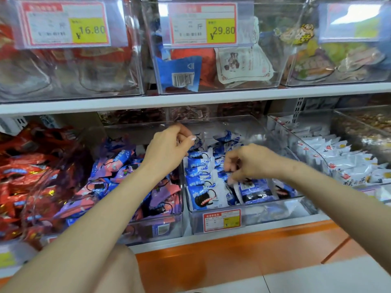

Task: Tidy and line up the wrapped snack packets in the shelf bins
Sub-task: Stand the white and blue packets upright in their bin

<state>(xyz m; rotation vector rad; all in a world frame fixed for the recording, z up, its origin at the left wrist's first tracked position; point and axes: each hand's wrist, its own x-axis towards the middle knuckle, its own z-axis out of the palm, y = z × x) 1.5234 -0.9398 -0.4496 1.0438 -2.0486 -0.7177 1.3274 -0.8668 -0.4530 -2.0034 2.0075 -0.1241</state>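
White shop shelf [275,226]: in a clear plastic bin [275,210], the right hand [251,161] pinches a blue-and-white wrapped packet [254,192]; the left hand [169,146] curls, its hold unclear.

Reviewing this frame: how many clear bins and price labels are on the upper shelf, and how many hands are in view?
Clear bins on the upper shelf: 3
Price labels on those bins: 3
Hands, left hand and right hand: 2
Total: 8
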